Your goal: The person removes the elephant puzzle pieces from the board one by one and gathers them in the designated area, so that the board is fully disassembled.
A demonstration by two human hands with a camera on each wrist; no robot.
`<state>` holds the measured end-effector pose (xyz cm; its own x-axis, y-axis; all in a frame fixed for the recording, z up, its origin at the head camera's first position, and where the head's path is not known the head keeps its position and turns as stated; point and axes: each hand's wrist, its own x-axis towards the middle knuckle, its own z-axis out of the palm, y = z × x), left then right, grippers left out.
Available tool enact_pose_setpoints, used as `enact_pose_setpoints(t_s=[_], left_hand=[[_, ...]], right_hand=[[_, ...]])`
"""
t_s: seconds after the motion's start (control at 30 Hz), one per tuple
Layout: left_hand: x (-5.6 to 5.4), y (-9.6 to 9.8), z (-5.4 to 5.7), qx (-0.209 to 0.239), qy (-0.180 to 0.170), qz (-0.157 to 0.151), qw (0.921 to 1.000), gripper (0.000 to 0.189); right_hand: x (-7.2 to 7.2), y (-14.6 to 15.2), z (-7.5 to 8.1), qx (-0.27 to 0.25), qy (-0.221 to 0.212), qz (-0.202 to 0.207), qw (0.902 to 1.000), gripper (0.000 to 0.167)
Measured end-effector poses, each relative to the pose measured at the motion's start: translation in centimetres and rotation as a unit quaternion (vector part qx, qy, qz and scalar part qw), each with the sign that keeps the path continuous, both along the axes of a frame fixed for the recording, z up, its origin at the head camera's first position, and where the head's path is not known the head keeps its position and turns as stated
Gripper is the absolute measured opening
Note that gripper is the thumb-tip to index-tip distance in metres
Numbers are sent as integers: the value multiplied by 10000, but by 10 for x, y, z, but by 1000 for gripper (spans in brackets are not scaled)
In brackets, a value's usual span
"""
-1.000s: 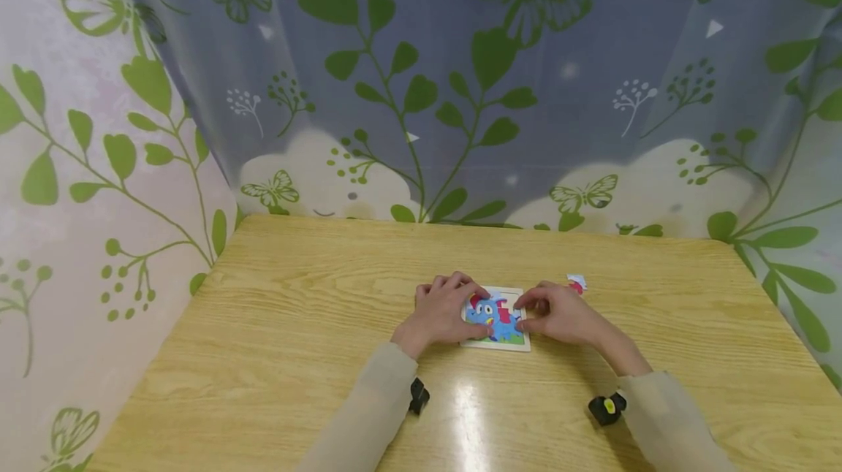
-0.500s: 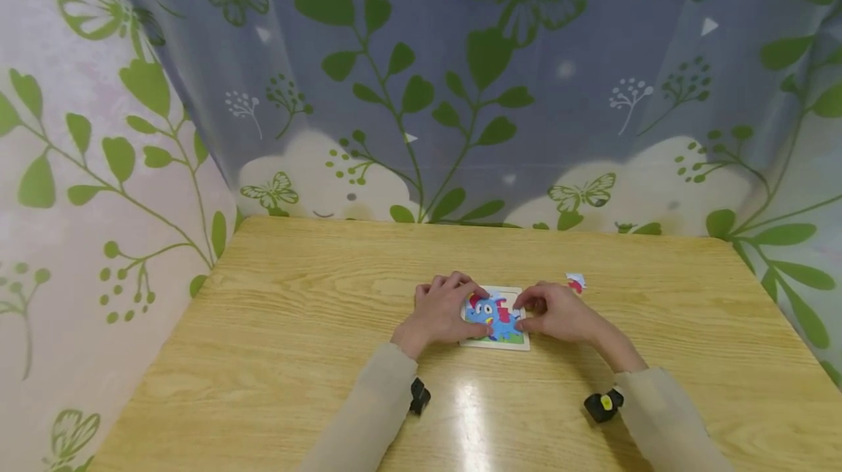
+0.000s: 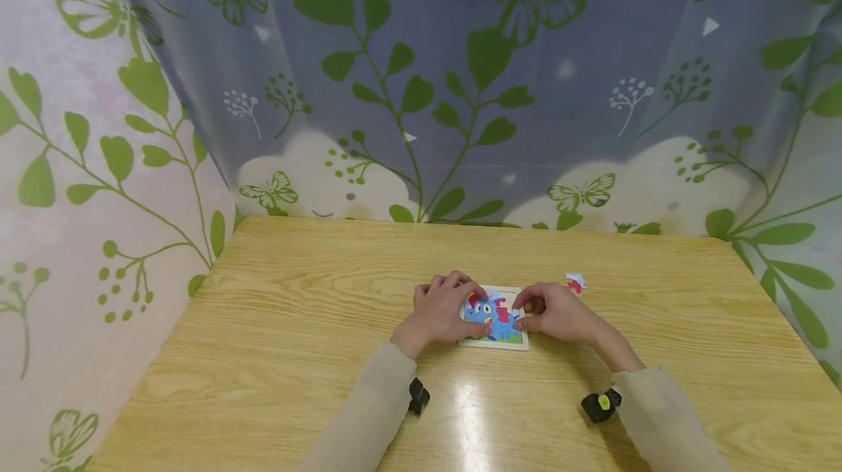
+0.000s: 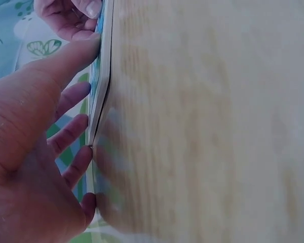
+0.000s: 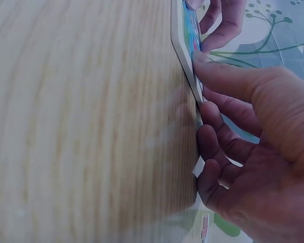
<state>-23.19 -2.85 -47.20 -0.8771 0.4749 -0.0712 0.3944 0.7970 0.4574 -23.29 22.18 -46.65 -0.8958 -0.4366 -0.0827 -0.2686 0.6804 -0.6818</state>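
Note:
A small framed jigsaw puzzle (image 3: pixel 505 345) with a blue cartoon animal lies on the wooden table. My left hand (image 3: pixel 442 313) rests over its left side, thumb and index fingertip touching the picture; in the left wrist view the other fingertips of that hand (image 4: pixel 30 136) meet the table beside the frame. At the right edge my right hand (image 3: pixel 561 313) has its thumb and index finger around a light blue puzzle piece, largely hidden by the fingers. In the right wrist view, that thumb (image 5: pixel 228 76) lies on the puzzle's surface. A pale bare patch shows at the puzzle's upper right.
A loose red and white puzzle piece (image 3: pixel 575 282) lies on the wooden table (image 3: pixel 316 282) behind my right hand. Leaf-patterned curtains (image 3: pixel 421 92) stand at the table's back and sides. A black wrist camera (image 3: pixel 600 406) sits under the right sleeve's cuff.
Both hands stay in place at the puzzle. The whole view shifts very slightly; nothing is visibly picked up or let go.

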Motion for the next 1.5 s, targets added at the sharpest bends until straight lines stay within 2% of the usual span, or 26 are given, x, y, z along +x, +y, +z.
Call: enact_pose_setpoints(t_s=[0.17, 0.4, 0.93, 1.17, 1.5], left_hand=[[1, 1, 2, 144, -80, -5, 9999, 38], [1, 3, 6, 30, -52, 23, 10000, 33], [2, 1, 5, 4, -24, 3, 10000, 34], [2, 1, 6, 1, 3, 7, 10000, 35], [2, 2, 4, -29, -19, 8, 10000, 34]], right_hand=[[0, 0, 1, -40, -12, -16, 10000, 23], [-1, 0, 2, -74, -10, -11, 10000, 23], [3, -4, -3, -178, -18, -110, 9998, 24], [6, -3, -2, -375, 76, -85, 9992, 24], [8, 0, -6, -555, 64, -259, 9981, 19]])
